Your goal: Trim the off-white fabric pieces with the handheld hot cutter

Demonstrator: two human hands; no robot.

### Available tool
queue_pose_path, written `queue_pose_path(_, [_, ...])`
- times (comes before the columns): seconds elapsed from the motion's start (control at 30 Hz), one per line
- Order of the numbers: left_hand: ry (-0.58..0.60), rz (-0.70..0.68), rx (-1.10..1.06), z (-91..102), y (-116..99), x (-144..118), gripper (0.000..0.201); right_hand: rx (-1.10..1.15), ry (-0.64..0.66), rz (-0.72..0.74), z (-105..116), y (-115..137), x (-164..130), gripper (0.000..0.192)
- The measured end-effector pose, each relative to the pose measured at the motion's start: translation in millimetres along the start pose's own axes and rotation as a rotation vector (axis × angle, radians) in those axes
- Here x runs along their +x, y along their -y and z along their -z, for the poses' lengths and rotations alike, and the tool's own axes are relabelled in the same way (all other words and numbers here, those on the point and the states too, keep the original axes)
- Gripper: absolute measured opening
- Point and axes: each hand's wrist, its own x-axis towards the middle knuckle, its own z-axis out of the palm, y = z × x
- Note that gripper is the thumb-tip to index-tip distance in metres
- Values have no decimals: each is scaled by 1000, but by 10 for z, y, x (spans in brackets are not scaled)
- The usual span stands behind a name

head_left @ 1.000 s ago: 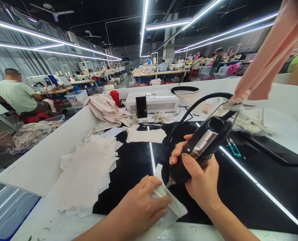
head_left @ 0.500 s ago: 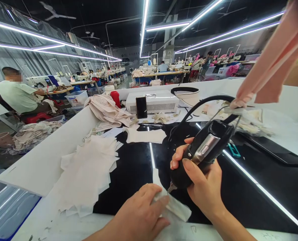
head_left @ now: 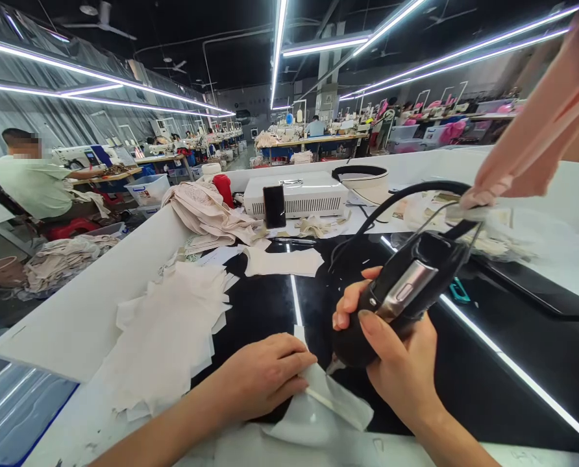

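My right hand point(head_left: 399, 357) is wrapped round a black corded hand tool point(head_left: 396, 298) with a silver switch plate and a narrow metal tip. Pointing down and left, the tip is at the edge of a thin whitish fabric piece point(head_left: 306, 415); I cannot tell whether it touches. A narrow folded strip runs along this piece. My left hand point(head_left: 270, 376) lies palm down over the fabric's left part, fingers stretched out and holding nothing visible. To its left, pale cut fabric pieces point(head_left: 167, 337) overlap in a fanned stack. Another cut piece point(head_left: 284, 262) lies flat farther back.
A pink cloth strip point(head_left: 518, 149) is tied to the tool's rear. The glossy black work surface point(head_left: 508, 337) carries a teal cutter point(head_left: 459, 290). Behind stand a phone point(head_left: 274, 206), a vented white box point(head_left: 313, 194) and heaped fabric point(head_left: 206, 211). A co-worker point(head_left: 31, 175) sits at left.
My left hand has shifted left and slightly up, exposing more of the fabric and its folded strip. The tool in my right hand has moved slightly right.
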Motion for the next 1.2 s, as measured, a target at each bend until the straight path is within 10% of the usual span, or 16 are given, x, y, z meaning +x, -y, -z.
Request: queue_pose_path(1.2, [-27, 1, 93, -63, -46, -60, 28, -23, -49, 16, -116, -157, 158, 31])
